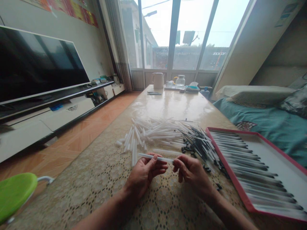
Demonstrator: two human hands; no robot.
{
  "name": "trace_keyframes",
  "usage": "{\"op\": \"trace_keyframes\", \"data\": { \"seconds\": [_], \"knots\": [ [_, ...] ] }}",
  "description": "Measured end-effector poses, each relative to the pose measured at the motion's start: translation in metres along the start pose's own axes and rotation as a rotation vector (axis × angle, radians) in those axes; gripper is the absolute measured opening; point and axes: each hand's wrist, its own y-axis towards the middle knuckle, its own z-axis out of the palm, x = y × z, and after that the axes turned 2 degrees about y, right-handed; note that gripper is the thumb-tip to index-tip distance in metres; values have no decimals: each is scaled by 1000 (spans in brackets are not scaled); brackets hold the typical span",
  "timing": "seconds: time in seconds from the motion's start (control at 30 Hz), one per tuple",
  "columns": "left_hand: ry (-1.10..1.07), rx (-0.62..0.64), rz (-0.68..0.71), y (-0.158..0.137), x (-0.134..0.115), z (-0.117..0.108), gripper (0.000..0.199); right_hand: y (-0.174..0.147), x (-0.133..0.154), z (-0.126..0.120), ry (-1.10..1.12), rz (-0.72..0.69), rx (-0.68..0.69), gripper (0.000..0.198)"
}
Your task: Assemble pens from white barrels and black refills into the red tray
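A slim white pen barrel [159, 157] lies across the fingers of my left hand [146, 169], its thumb pressing on top. My right hand [189, 169] is closed in a pinch at the barrel's right end, where a small black end plug [173, 162] partly shows between the fingertips. Beyond my hands a heap of white pen barrels [153, 132] covers the table. To its right lie a bundle of dark-tipped refills [200, 143] and several loose black plugs [188, 147].
A red-rimmed box [242, 198] at the right holds a row of pens [254, 166] with black ends. At the table's far end stand a pitcher [157, 80], a glass jug [180, 81] and a tissue pack [192, 87]. A green stool [18, 195] is at the left.
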Motion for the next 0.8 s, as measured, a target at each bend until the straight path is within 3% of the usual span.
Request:
{"op": "trace_keyframes", "data": {
  "seconds": [0.1,0.33,0.5,0.67,0.8],
  "knots": [
    [3,-9,2,-1,0,1,22,-1,-3,-1,-34,-10,2,41],
    [8,0,1,0,-1,0,24,-2,4,-3,-71,-28,75,24],
    [8,5,-5,2,0,-1,23,-2,4,-4,-253,-152,18,43],
    [15,-9,5,0,0,0,22,-2,9,-5,-249,-106,64,22],
    [24,-2,-5,-1,-1,1,23,-2,7,-5,-299,-135,64,39]
  ]
}}
